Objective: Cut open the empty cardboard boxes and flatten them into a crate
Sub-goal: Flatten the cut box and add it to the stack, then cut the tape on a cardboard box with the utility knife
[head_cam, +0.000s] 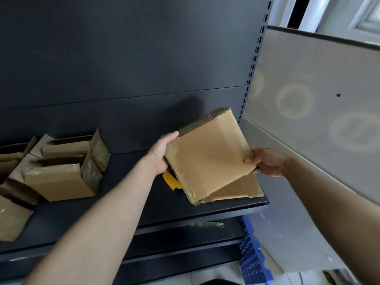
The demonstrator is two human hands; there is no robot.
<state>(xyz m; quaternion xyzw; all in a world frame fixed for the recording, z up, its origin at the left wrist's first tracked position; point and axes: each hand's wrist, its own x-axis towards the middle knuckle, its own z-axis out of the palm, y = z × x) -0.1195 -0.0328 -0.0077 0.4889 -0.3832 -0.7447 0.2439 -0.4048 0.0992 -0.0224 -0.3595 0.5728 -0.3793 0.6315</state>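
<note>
Above the dark shelf (164, 210), left hand (161, 153) and right hand (267, 161) clasp a cardboard box (207, 157).

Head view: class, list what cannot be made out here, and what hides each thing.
Yellow tool: mostly behind the held box and left hand; its kind is unclear.
Blue crate: only a corner shows below the shelf; inside hidden.
Right hand: fingers under the box.
Leftmost boxes: cut by the frame edge.
</note>
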